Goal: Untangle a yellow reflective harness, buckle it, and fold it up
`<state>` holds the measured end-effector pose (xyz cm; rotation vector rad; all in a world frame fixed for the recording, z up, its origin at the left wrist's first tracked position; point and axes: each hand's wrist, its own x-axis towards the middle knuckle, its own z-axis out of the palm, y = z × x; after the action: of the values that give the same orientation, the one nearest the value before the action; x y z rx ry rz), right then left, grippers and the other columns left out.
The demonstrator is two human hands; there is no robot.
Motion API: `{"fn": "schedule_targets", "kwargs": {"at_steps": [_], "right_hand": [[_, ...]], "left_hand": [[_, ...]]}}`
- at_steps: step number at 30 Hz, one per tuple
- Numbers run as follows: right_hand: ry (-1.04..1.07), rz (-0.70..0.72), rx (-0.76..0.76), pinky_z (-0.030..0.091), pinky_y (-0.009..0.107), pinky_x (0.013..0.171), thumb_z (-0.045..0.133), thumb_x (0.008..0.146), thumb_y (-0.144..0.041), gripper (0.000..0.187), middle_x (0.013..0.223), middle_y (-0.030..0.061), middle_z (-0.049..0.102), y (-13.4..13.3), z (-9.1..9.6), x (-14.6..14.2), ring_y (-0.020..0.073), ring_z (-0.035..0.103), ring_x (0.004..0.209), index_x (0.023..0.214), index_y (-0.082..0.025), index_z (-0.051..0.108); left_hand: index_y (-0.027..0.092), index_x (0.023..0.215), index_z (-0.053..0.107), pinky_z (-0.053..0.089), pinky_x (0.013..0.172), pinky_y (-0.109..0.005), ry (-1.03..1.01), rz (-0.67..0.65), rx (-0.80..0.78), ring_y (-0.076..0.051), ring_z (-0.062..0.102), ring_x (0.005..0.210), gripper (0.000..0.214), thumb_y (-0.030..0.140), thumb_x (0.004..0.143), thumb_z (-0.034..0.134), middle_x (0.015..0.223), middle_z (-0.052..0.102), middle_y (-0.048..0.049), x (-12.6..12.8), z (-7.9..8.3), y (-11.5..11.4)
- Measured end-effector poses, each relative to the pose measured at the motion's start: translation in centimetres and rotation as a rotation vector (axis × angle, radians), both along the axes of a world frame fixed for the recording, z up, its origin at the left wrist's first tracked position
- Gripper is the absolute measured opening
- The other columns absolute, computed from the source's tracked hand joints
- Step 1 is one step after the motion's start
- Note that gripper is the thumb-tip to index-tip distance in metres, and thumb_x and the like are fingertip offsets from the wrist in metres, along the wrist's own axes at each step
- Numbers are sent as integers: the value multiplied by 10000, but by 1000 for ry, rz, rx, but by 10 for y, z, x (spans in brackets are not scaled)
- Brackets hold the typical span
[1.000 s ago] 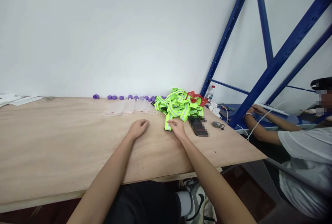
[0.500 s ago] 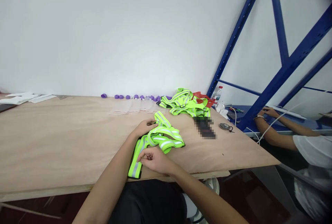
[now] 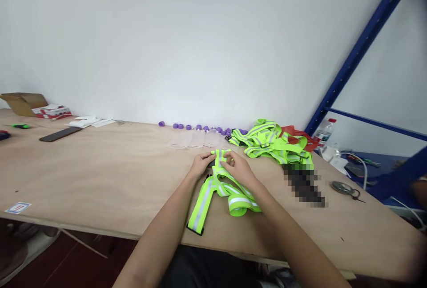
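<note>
A neon-yellow reflective strap harness (image 3: 202, 206) with silver stripes lies in loops on the table in front of me. My left hand (image 3: 202, 164) pinches the left edge of its upper strap end, where a small dark patch shows beneath. On the other side of that same strap, my right hand (image 3: 237, 166) grips with thumb and finger, the rest of its fingers curled. One strap leg points toward the table's front edge and ends in a black buckle (image 3: 196, 230). A looped part rests under my right forearm.
A heap of similar straps (image 3: 267, 141) lies at the back right, against red fabric (image 3: 302, 137) and a bottle (image 3: 325, 131). Purple rolls (image 3: 199, 127) line the wall behind clear bags (image 3: 190, 140). A round metal object (image 3: 343, 188) sits at right; a cardboard box (image 3: 25, 103) stands far left.
The view has swung left. My right hand has moved from the lower strap up to the upper end, and both hands now grip that end, which has straightened.
</note>
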<state>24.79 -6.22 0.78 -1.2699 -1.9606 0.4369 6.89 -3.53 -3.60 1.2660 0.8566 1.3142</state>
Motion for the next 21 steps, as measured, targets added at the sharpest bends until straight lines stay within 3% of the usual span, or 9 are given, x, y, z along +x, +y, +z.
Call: {"fn": "schedule_targets", "kwargs": {"at_steps": [5,11,13,17,21], "right_hand": [[367,81,-161,500,336,708,699,772,-467,325,847,5,643,10,-34,-3,203,634,780,937,-233,546],[490,102,-268,529,340,737,755,727,-406,428,1014,32,699,10,-46,-2,190,665,807,1063,-243,546],[514,118,-253,530,332,724,715,730,-335,339,998,28,703,12,-50,-2,183,662,787,1020,-243,565],[516,129,-233,511,339,728,605,713,-245,47,772,3,664,16,-55,3,191,632,732,753,-230,586],[533,161,-244,517,357,775,628,746,-308,89,798,13,678,12,-50,10,217,654,799,772,-223,615]], "left_hand": [[131,942,794,494,637,-281,-129,46,-47,-175,644,692,570,614,643,836,848,748,-75,-4,1,3],[123,884,783,470,600,-237,-213,18,-70,-146,624,657,422,460,652,886,783,728,-48,4,5,-1],[120,819,755,439,547,-219,-265,34,-73,-116,579,574,368,435,672,877,671,674,-15,4,8,-1],[142,734,671,391,470,-182,-427,125,-71,-70,497,482,335,417,694,859,573,576,42,-6,20,-2],[161,772,650,404,460,-167,-589,168,-95,-60,506,471,255,364,771,805,610,605,39,-15,31,-5]]}}
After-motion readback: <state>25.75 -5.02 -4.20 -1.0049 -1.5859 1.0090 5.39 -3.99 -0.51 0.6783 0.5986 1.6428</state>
